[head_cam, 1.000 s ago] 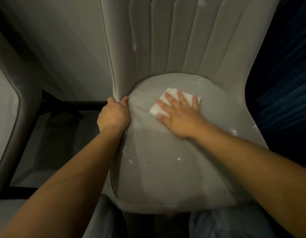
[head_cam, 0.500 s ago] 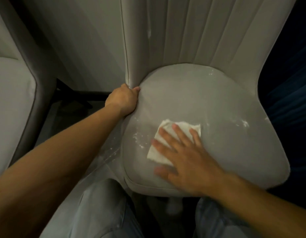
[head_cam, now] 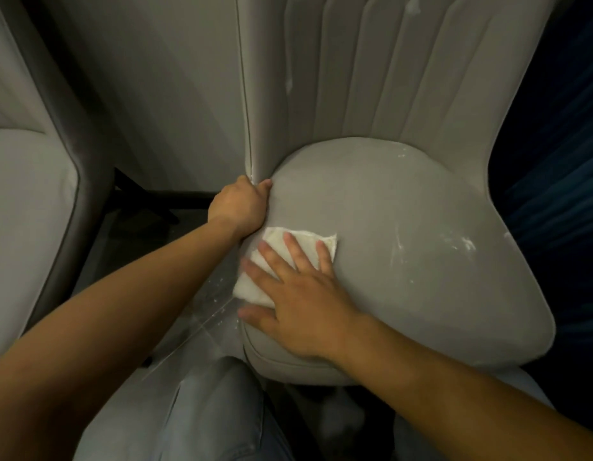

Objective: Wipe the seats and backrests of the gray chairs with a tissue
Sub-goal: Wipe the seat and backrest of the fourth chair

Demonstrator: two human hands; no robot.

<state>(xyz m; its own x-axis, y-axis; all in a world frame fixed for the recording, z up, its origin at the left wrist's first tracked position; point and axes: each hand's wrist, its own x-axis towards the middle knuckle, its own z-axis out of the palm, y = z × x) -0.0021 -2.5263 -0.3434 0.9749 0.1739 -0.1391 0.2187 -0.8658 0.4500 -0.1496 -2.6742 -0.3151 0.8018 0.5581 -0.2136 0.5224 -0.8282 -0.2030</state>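
Observation:
A gray chair fills the view, with its rounded seat [head_cam: 405,234] below a ribbed backrest [head_cam: 388,68]. My right hand [head_cam: 305,301] lies flat, fingers spread, pressing a folded white tissue [head_cam: 272,261] against the seat's left edge. My left hand [head_cam: 240,206] is closed around the chair's left edge where seat and backrest meet. White powdery smears [head_cam: 461,244] mark the seat's right side, and white flecks dot the backrest.
A second gray chair [head_cam: 25,201] stands at the left, with a dark frame and floor [head_cam: 148,207] in the gap between. Dark blue fabric [head_cam: 554,161] hangs at the right. My legs in light jeans [head_cam: 175,414] are below the seat's front.
My right hand has slid the tissue from the back middle of the seat forward and then left to the seat's left edge. The left hand has kept its grip.

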